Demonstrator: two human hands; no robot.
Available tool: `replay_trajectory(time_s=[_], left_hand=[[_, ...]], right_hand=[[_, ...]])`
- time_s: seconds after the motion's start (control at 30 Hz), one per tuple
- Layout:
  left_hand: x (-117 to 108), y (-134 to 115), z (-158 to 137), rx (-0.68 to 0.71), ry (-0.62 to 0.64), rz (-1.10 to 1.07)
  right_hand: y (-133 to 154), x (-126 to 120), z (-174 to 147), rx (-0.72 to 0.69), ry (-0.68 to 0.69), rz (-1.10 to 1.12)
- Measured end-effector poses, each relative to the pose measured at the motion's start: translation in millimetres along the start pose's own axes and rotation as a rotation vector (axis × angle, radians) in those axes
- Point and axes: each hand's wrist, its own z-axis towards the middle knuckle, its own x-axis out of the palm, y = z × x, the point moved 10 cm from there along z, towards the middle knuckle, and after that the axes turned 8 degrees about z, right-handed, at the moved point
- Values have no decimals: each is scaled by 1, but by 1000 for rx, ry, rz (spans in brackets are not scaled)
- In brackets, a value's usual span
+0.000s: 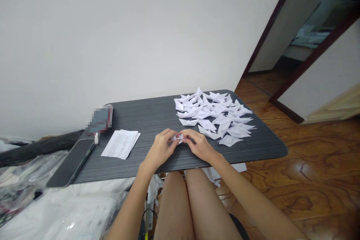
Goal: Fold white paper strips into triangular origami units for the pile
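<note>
At the left end of the tabletop (140,120), a dark flat device (71,163) lay along the near left corner, and just to its right sat a small stack of loose sheets (120,143), flat, slightly fanned and faintly printed, apart from the left edge and the near one. These sheets looked like the share left to do, since none of them showed a fold; how many there were could not be counted from this angle. Further right, close to the middle of the near edge, the left hand (163,144) was curled almost closed, its thumb and fingertips pinching one side of a small white paper piece (177,139). That piece was held just over the tabletop between the two hands, small and creased, with pale points peeking out; the fingers covered most of it, so its exact stage of folding was hard to judge, though it seemed partway or nearly made. The right hand (199,144) met it from the other side, fingers bent and gripping in the same close pinch. Beyond that, folded paper boats (223,119) spread in a crowded, overlapping group from the far edge down the right half, crisp and sharp-tipped, some tilted; judging by their number against the thin stack, most of the work appeared done.
</note>
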Motion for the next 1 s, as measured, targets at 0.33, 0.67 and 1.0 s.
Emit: replay_trajectory(time_s=[0.33, 0.67, 1.0], left_hand=[[1, 15, -16, 45, -77, -317], [-1, 13, -19, 82, -17, -277], [5, 35, -23, -29, -130, -188]], right_hand=[[-5, -3, -1, 45, -45, 82], [-7, 0, 0, 69, -2, 88], [-10, 2, 0, 85, 7, 146]])
